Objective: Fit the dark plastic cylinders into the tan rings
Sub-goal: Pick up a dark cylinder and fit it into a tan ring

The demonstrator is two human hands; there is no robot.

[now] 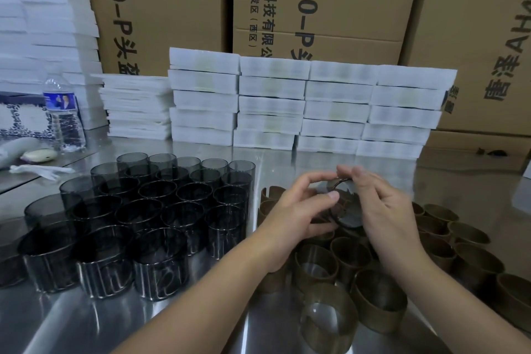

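Both hands hold one dark plastic cylinder (pixel 343 207) tilted on its side above the table's middle right. My left hand (pixel 296 218) grips it from the left with curled fingers and thumb. My right hand (pixel 382 204) pinches its upper rim from the right. A tan ring around it is hard to make out behind the fingers. Several dark cylinders (pixel 149 210) stand upright in rows at the left. Several tan rings (pixel 376 296) lie clustered under and right of my hands.
The work surface is a shiny metal table (pixel 287 325). White foam trays (pixel 304 106) are stacked along the back, with cardboard boxes (pixel 344 3) behind them. A water bottle (pixel 64 115) and a crumpled tissue (pixel 40 171) sit at the far left.
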